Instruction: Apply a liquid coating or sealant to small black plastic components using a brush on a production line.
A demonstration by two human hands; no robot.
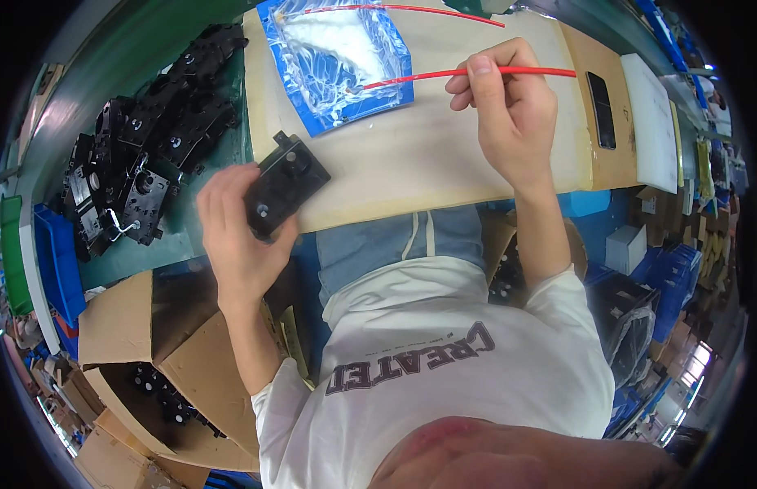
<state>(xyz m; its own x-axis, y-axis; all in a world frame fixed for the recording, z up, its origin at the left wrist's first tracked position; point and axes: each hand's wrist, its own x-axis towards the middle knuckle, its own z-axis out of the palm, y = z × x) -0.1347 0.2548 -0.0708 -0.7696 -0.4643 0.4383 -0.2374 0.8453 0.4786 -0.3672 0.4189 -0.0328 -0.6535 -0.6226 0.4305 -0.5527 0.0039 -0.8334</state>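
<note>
At bench edge | L hand (236,232) clamped on black part (285,186) | R hand (509,110) pinching red rod (411,78)

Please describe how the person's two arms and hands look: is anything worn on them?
Both forearms are bare. The left hand and the right hand wear no gloves, and no rings or watch are visible. Short white sleeves of a T-shirt with dark printed lettering cover only the upper arms.

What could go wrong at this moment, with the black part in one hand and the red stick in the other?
1. The left hand holds the black plastic housing at the edge of the beige work board; a loose grip might drop it.
2. The thin red stick in the right hand reaches over the clear bag on the blue sheet and might snag it.
</note>
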